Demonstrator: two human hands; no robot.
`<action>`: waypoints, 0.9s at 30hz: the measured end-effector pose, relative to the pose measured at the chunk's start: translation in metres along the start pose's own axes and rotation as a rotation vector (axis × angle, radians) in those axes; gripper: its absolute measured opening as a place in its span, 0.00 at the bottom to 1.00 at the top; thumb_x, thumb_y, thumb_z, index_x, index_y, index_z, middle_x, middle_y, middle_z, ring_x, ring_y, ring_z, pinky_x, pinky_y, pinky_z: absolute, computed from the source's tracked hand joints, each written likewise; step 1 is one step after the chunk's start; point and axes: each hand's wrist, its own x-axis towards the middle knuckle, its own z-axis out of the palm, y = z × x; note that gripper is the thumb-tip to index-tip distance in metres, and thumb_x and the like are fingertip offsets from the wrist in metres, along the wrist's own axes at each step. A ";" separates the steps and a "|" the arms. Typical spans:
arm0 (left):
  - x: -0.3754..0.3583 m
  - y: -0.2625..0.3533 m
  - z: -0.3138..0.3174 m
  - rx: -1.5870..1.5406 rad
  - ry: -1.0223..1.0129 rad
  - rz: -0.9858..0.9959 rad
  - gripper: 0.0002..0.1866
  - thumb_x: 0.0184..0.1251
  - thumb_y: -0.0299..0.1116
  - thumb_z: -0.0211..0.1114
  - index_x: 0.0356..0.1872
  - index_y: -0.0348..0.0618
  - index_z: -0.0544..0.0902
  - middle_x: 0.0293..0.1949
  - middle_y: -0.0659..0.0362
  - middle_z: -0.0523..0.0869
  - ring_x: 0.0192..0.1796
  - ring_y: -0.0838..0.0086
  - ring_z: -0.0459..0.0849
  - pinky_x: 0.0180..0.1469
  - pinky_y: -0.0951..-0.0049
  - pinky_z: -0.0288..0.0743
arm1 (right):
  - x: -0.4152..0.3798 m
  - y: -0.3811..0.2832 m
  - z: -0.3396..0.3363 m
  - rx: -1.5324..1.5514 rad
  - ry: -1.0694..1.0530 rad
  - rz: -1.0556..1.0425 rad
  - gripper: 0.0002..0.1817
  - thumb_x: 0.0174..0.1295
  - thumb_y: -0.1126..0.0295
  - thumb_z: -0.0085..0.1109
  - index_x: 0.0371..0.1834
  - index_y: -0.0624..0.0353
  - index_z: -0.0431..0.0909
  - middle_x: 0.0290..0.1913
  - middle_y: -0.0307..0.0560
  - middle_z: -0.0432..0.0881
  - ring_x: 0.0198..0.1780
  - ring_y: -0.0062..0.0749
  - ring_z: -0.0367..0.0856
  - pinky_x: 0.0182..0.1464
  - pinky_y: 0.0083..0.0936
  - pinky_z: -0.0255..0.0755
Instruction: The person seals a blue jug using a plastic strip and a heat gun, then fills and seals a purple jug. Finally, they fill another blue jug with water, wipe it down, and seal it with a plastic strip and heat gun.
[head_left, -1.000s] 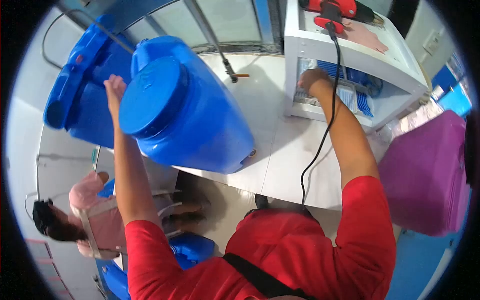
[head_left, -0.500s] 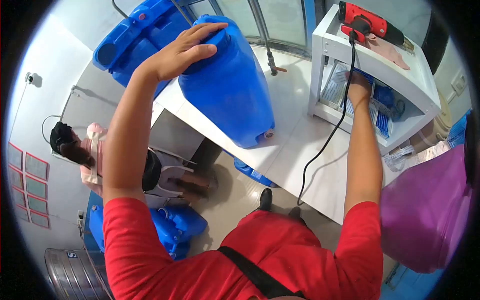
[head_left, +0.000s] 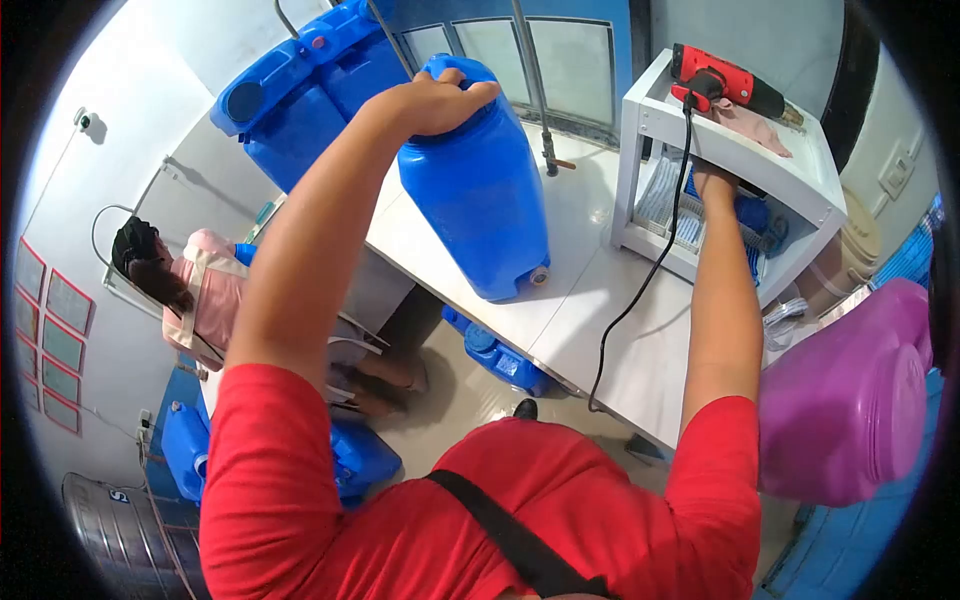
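Observation:
A tall blue water container (head_left: 475, 205) stands upright on the white counter (head_left: 580, 260), with a small spout near its base. My left hand (head_left: 440, 103) is closed over its top, fingers curled at the handle and cap area. Over on the right, my right hand (head_left: 715, 178) reaches inside a white shelf unit (head_left: 632, 180), and its fingers are hidden by the shelf top. Around it in the shelf are baskets (head_left: 657, 205) with blue-and-white strips or packets. A red heat gun (head_left: 730, 82) lies on top of the unit beside a pinkish cloth (head_left: 755, 128).
The heat gun's black cord (head_left: 650, 275) hangs across the counter. Another blue container (head_left: 300, 110) is at the back left. A purple container (head_left: 830, 400) stands at my right. A seated person (head_left: 205, 285) is at left, near blue containers (head_left: 365, 460) below. A metal faucet (head_left: 550, 155) rises behind.
My left hand has gone from lying on the container's cap to curling at its top. The right hand has reached deeper into the shelf. The view has shifted, and the seated person has moved slightly.

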 end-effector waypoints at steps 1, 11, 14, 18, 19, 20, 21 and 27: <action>0.000 -0.001 -0.002 -0.042 -0.044 0.003 0.48 0.67 0.77 0.38 0.78 0.53 0.61 0.73 0.37 0.65 0.75 0.43 0.67 0.74 0.49 0.61 | -0.005 0.000 -0.002 -0.002 0.005 -0.002 0.25 0.71 0.52 0.49 0.62 0.57 0.78 0.60 0.60 0.81 0.62 0.63 0.76 0.67 0.49 0.67; -0.093 0.061 0.066 -0.679 -0.067 0.781 0.31 0.77 0.54 0.56 0.68 0.40 0.72 0.63 0.48 0.79 0.64 0.59 0.78 0.65 0.57 0.72 | -0.077 -0.044 -0.169 0.866 0.072 0.620 0.13 0.68 0.62 0.65 0.41 0.64 0.85 0.39 0.50 0.89 0.41 0.33 0.89 0.44 0.29 0.78; -0.107 0.105 0.132 -1.021 -0.544 0.586 0.30 0.79 0.51 0.56 0.69 0.39 0.71 0.60 0.50 0.81 0.61 0.66 0.80 0.63 0.61 0.74 | -0.108 -0.068 -0.234 0.761 0.095 0.342 0.08 0.68 0.67 0.64 0.42 0.60 0.86 0.42 0.48 0.89 0.43 0.38 0.88 0.48 0.30 0.79; -0.104 0.133 0.172 -1.576 -0.752 0.205 0.25 0.79 0.46 0.58 0.65 0.37 0.73 0.50 0.56 0.84 0.52 0.70 0.83 0.58 0.67 0.77 | -0.143 -0.092 -0.283 0.752 -0.012 0.045 0.05 0.65 0.71 0.66 0.40 0.58 0.86 0.46 0.45 0.88 0.48 0.41 0.86 0.52 0.32 0.79; -0.100 0.134 0.178 -1.679 -0.771 0.221 0.24 0.78 0.45 0.58 0.63 0.36 0.73 0.47 0.58 0.85 0.49 0.72 0.84 0.56 0.68 0.78 | -0.147 -0.096 -0.290 0.722 -0.062 -0.135 0.08 0.65 0.70 0.67 0.44 0.60 0.84 0.48 0.47 0.87 0.50 0.41 0.86 0.52 0.32 0.79; -0.100 0.130 0.177 -1.596 -0.692 0.259 0.25 0.74 0.40 0.63 0.62 0.33 0.71 0.45 0.57 0.85 0.46 0.75 0.85 0.51 0.73 0.80 | -0.150 -0.100 -0.291 0.690 -0.108 -0.316 0.12 0.65 0.68 0.68 0.48 0.62 0.82 0.50 0.48 0.85 0.52 0.41 0.85 0.53 0.33 0.79; -0.103 0.128 0.178 -1.594 -0.695 0.247 0.25 0.74 0.40 0.63 0.62 0.33 0.71 0.45 0.57 0.85 0.46 0.75 0.85 0.51 0.73 0.80 | -0.153 -0.104 -0.288 0.697 -0.116 -0.310 0.12 0.65 0.68 0.68 0.48 0.62 0.82 0.50 0.48 0.85 0.52 0.41 0.85 0.53 0.33 0.79; -0.133 0.124 0.179 -1.728 -0.235 0.371 0.21 0.70 0.23 0.61 0.60 0.30 0.67 0.46 0.51 0.85 0.43 0.74 0.85 0.49 0.70 0.83 | -0.131 -0.122 -0.248 1.517 -0.420 0.647 0.25 0.68 0.59 0.68 0.57 0.67 0.72 0.48 0.45 0.80 0.46 0.24 0.79 0.48 0.24 0.77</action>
